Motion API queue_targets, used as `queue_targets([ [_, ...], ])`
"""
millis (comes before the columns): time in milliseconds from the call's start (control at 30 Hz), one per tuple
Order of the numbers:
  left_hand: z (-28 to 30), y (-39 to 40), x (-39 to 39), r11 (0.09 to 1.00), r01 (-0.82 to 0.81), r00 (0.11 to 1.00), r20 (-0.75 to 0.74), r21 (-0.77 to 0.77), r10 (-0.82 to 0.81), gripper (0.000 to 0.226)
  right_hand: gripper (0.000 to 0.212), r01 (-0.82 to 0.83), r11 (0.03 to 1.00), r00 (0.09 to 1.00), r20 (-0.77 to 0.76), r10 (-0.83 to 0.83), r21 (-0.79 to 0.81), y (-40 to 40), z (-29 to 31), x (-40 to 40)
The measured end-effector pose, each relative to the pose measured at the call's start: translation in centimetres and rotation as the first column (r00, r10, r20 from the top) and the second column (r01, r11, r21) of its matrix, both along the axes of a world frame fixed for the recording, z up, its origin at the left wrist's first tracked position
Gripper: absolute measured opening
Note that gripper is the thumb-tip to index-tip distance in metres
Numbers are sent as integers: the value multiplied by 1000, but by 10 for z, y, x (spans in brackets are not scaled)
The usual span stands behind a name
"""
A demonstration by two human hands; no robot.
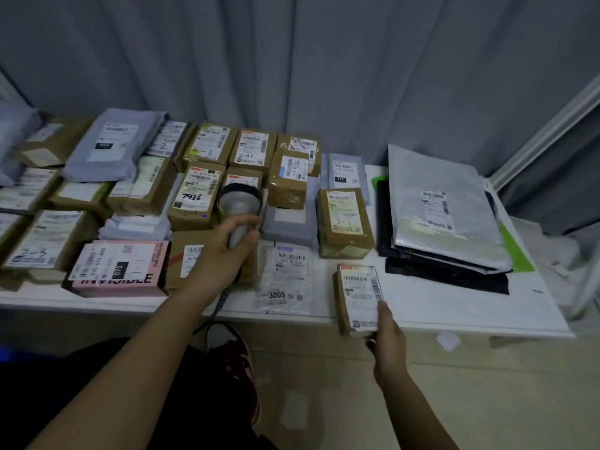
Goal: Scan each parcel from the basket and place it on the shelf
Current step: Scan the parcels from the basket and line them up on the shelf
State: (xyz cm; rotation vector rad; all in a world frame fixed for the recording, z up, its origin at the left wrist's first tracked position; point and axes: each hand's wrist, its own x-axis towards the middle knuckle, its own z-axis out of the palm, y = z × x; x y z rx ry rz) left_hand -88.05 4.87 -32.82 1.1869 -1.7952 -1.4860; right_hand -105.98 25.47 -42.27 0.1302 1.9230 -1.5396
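Observation:
My left hand (224,251) grips the handle of a grey barcode scanner (239,203), its head raised over the parcels in the middle of the white shelf (454,306). My right hand (388,339) holds the near end of a small brown parcel (355,295) with a white label. That parcel lies at the shelf's front edge, partly over the edge. No basket is in view.
Many brown boxes and grey mailers cover the shelf's left and middle, among them a pink box (120,271) and a clear bag marked 3005 (285,277). A stack of large silver and black bags (444,216) lies at the right. Grey curtain behind; my shoe (233,352) below.

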Motion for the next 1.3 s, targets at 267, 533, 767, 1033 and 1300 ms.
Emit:
queue_targets([
  [267,-4,10,1,999,14,999,37,-46,-12,17,35,-21,998,999,-48,25,64,20,-18,-1],
  [533,-10,8,6,996,55,998,12,-71,-54,20,82,-292,903,875,-292,385,315,-8,-33,-10],
  [767,-12,8,3,994,47,999,-1,-98,-47,19,64,-353,878,814,-356,458,323,-13,-39,-2],
  [1033,-15,9,12,982,60,998,-10,-181,-63,19,45,-332,909,655,-632,414,252,-23,-7,31],
  [1300,10,22,46,894,76,996,-9,-442,-89,20,24,-607,794,537,-712,453,47,-90,59,83],
])
